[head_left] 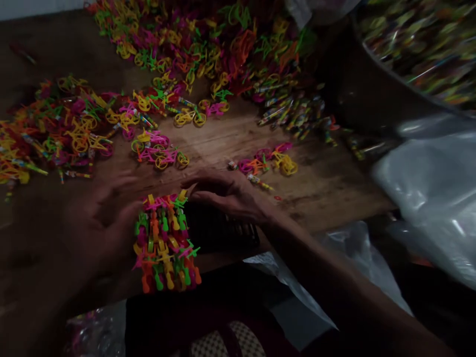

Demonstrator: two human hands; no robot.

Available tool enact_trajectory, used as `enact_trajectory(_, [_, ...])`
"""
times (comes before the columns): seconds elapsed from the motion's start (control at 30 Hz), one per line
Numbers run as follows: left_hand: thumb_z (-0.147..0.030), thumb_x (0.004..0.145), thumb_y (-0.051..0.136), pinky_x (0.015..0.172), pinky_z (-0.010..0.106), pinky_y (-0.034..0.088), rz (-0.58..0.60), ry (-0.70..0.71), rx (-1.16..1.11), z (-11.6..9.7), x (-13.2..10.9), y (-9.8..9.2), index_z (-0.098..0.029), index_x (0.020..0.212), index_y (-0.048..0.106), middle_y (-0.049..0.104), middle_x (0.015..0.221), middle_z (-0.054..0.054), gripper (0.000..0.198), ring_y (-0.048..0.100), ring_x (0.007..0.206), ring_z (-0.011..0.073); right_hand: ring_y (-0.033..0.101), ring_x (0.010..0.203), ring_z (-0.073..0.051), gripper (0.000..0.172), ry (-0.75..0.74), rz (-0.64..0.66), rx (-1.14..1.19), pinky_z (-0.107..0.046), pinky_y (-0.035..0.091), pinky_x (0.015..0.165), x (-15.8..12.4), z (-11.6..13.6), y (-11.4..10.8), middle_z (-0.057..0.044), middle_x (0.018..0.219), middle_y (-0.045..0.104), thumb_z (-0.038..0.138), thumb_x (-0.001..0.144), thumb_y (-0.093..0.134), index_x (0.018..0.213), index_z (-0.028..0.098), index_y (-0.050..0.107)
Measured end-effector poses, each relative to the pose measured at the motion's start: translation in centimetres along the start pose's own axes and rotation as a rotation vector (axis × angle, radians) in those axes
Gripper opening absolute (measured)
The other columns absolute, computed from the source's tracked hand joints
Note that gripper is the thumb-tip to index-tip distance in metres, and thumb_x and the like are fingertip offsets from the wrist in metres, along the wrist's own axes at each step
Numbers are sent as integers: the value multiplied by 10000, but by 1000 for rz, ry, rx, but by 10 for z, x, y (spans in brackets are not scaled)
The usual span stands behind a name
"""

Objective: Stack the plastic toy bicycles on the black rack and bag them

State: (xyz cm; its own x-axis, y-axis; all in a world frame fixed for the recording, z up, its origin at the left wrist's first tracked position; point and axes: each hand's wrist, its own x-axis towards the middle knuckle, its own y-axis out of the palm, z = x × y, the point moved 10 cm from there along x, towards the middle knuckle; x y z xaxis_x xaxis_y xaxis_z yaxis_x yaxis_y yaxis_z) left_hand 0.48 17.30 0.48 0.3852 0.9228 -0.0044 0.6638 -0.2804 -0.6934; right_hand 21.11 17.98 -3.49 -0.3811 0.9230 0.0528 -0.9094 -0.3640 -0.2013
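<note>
Block of small plastic toy bikes (165, 243) sits at the near edge of the table (219, 139), packed tight in rows: pink, orange, green, yellow. It's at the L end of a black slotted tray (223, 230), covering part of it.

My R hand (232, 196) is over the tray, fingers curved twd the block's far R corner; can't tell if they pinch a bike. My L hand (102, 218) is at the block's L side, motion-blurred, thumb & fingers parted, nothing btwn them; contact w/ block unclear.

Just beyond: a few loose pink/yellow bikes (159, 151), plus a small mixed group (269, 158) past the R wrist. Further out, a mixed heap (74, 126) on the L & a bigger heap (208, 39) at the back, w/ a pile of printed sticks (293, 111) by its R end.

Far R: lg. dark tub (390, 89) full of colorful pcs, blurry. Below it, a clear plastic bag (435, 183), crumpled. More clear plastic (360, 253) under R forearm.
</note>
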Motion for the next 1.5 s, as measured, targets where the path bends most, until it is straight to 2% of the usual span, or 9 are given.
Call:
enact_trajectory(0.07, [-480, 961, 609, 1179, 498, 469, -7, 8, 46, -25, 3, 9, -287, 1321, 633, 651, 1423, 2, 409, 592, 1347, 305, 724, 966, -145, 199, -69, 22, 25, -258, 574, 866, 3, 6, 5, -57, 1067, 784, 238, 920, 688, 1088, 172, 771])
enact_trajectory(0.17, [-457, 973, 584, 1101, 475, 523, 106, 10, 56, -43, 8, 29, -244, 1317, 647, 701, 1346, 51, 409, 663, 1236, 286, 716, 950, -138, 200, -164, 24, 28, -261, 564, 872, 8, 11, 7, -47, 1045, 787, 159, 927, 639, 1066, 169, 781])
enact_trajectory(0.43, [-431, 958, 597, 1016, 405, 560, 125, 13, 82, -37, 12, 29, -253, 1225, 692, 742, 1242, 50, 335, 699, 1149, 262, 707, 896, -131, 154, -268, 89, 148, -255, 563, 842, 24, 0, 14, -28, 966, 782, 158, 931, 644, 993, 166, 785])
enact_trajectory(0.77, [-471, 961, 563, 995, 392, 569, 138, -45, 185, -36, 14, 30, -279, 1228, 687, 753, 1221, 24, 351, 723, 1081, 243, 712, 917, -130, 201, -472, -2, 62, -262, 547, 849, 15, 14, 9, -45, 981, 777, 106, 950, 573, 1001, 161, 760])
enact_trajectory(0.87, [-514, 949, 554, 943, 416, 589, 142, -64, 215, -31, 15, 28, -262, 1324, 637, 741, 1264, 60, 460, 727, 1079, 270, 709, 976, -139, 229, -526, -21, 25, -292, 547, 898, 11, 21, 9, -57, 1016, 771, 110, 969, 540, 1002, 176, 756])
enact_trajectory(0.93, [-538, 934, 567, 973, 454, 580, 166, -36, 210, -31, 18, 28, -239, 1341, 631, 726, 1299, 90, 510, 710, 1139, 297, 704, 1005, -145, 237, -531, -36, 17, -302, 548, 912, 9, 24, 9, -62, 1033, 763, 121, 978, 532, 995, 193, 757])
enact_trajectory(1.07, [-500, 903, 620, 1052, 493, 544, 266, 69, 198, -38, 30, 30, -242, 1249, 697, 719, 1318, 89, 438, 676, 1215, 311, 700, 943, -136, 231, -476, -83, 29, -277, 558, 857, 5, 24, 6, -63, 1004, 753, 116, 974, 541, 991, 193, 758])
enact_trajectory(1.23, [-359, 885, 605, 983, 421, 586, 389, 75, 160, -38, 35, 41, -249, 1273, 689, 746, 1272, 43, 412, 720, 1134, 270, 701, 924, -137, 229, -367, -92, -18, -265, 566, 811, -1, 16, 6, -57, 999, 743, 97, 966, 556, 1017, 206, 751])
enact_trajectory(1.5, [-343, 896, 605, 1093, 436, 542, 334, 51, 88, -25, 23, 49, -252, 1385, 629, 699, 1361, 45, 498, 681, 1222, 274, 735, 910, -158, 203, -261, -87, 68, -285, 609, 790, -2, 8, 9, -63, 988, 760, 110, 971, 587, 1024, 215, 752])
